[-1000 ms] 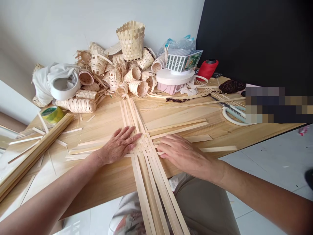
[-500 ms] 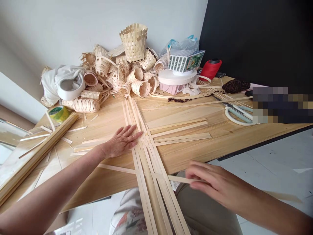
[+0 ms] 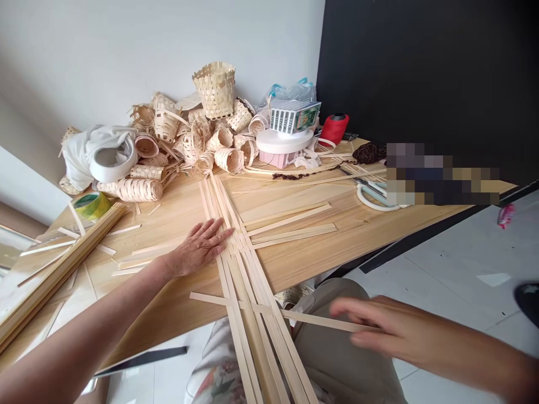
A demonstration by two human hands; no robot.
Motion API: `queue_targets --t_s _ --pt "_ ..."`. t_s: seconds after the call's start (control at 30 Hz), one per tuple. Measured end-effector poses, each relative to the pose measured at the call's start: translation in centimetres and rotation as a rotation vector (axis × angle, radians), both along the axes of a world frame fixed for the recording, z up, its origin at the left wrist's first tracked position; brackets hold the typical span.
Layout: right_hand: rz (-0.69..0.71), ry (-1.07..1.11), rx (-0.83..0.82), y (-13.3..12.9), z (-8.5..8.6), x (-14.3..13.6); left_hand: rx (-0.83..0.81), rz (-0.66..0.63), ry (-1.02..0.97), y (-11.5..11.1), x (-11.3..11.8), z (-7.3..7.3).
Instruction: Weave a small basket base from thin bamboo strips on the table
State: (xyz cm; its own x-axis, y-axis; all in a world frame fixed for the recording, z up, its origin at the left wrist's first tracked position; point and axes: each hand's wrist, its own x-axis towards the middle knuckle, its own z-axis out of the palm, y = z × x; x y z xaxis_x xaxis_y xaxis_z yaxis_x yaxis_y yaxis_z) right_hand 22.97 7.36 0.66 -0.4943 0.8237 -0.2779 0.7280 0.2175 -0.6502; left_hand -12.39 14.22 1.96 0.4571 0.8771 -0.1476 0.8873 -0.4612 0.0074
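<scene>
My left hand [image 3: 202,246] lies flat, fingers spread, on the long pale strips [image 3: 236,269] that run from the table's middle down over my lap. Short strips [image 3: 295,224] cross them near my fingers and stick out to both sides. Below that, a single crosswise strip [image 3: 311,318] passes through the long ones; its left end shows over the table. Off the table's front edge at the right, my right hand [image 3: 379,325], blurred, pinches the right part of this strip between thumb and fingers.
Small woven baskets [image 3: 229,160] are heaped at the back, with a taller basket [image 3: 214,92] on top. Scissors [image 3: 374,196] and a red thread cone [image 3: 334,129] are at the right. A strip bundle [image 3: 63,269] and tape roll [image 3: 93,206] sit at the left.
My right hand has moved right and slightly down, drawing the crosswise strip further through the long strips. My left hand stays flat on the strips. The view has shifted a little.
</scene>
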Motion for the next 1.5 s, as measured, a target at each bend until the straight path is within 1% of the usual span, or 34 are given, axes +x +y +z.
queue_targets --t_s 0.03,0.07,0.13,0.2,0.27,0.33,0.43,0.47,0.53,0.6,0.67,0.73,0.8,0.87,0.93,1.0,1.03,1.1,1.17,1.27,1.4,1.5 --pt "0.112 0.027 -0.089 0.4 0.7 -1.9 -0.004 0.002 0.000 -0.1 0.0 0.1" --pt "0.145 0.067 -0.094 0.7 1.3 -3.8 -0.004 0.003 0.000 -0.1 0.1 0.2" --pt "0.171 0.142 -0.067 0.9 1.9 -6.6 0.004 0.002 0.000 -0.2 0.1 0.2" --pt "0.150 0.213 -0.052 0.8 1.9 -8.0 0.015 -0.002 0.000 -0.3 0.1 0.2" --pt "0.129 0.256 -0.108 0.6 1.8 -8.1 0.030 -0.009 -0.007 -0.3 0.0 0.0" --pt "0.118 0.261 -0.202 0.5 1.7 -6.9 0.053 -0.019 -0.019 -0.3 -0.1 -0.2" --pt "0.090 0.224 -0.319 0.7 1.8 -3.6 0.086 -0.034 -0.033 -0.2 -0.2 -0.4" --pt "0.041 0.216 -0.350 0.8 1.8 -2.1 0.093 -0.038 -0.035 -0.2 -0.3 -0.5" --pt "-0.100 0.168 -0.455 0.7 1.5 1.0 0.101 -0.043 -0.033 -0.2 -0.3 -0.6" --pt "-0.254 0.193 -0.508 0.5 1.1 3.9 0.109 -0.043 -0.028 -0.2 -0.3 -0.6" --pt "-0.401 0.283 -0.453 0.2 0.7 5.9 0.126 -0.043 -0.019 -0.3 -0.2 -0.6" --pt "-0.485 0.337 -0.374 -0.2 0.5 6.1 0.164 -0.038 -0.003 -0.3 -0.1 -0.4" --pt "-0.471 0.369 -0.333 -0.5 0.5 4.5 0.222 -0.047 0.012 -0.4 0.1 0.1" --pt "-0.347 0.425 -0.357 -0.7 0.5 1.6 0.290 -0.092 0.002 -0.7 0.6 0.9" --pt "-0.233 0.434 -0.406 -0.8 0.4 -1.8 0.340 -0.180 -0.056 -1.5 1.5 1.7" --pt "-0.201 0.470 -0.431 -1.0 0.2 -4.9 0.351 -0.294 -0.150 -2.7 2.7 2.4" --pt "-0.176 0.487 -0.455 -1.0 0.1 -6.1 0.326 -0.359 -0.193 -3.5 3.4 2.6" --pt "-0.166 0.525 -0.469 -1.1 -0.1 -7.9 0.289 -0.448 -0.264 -5.0 4.6 2.6" --pt "-0.180 0.568 -0.490 -1.2 -0.2 -8.9 0.236 -0.496 -0.283 -6.2 5.4 2.3" --pt "-0.200 0.612 -0.527 -1.3 0.1 -9.5 0.205 -0.530 -0.273 -7.3 5.6 1.7" --pt "-0.211 0.646 -0.536 -1.4 0.5 -9.6 0.216 -0.551 -0.244 -7.8 5.2 1.3" --pt "-0.220 0.712 -0.552 -1.5 0.3 -9.6 0.227 -0.568 -0.262 -8.0 5.2 1.3"
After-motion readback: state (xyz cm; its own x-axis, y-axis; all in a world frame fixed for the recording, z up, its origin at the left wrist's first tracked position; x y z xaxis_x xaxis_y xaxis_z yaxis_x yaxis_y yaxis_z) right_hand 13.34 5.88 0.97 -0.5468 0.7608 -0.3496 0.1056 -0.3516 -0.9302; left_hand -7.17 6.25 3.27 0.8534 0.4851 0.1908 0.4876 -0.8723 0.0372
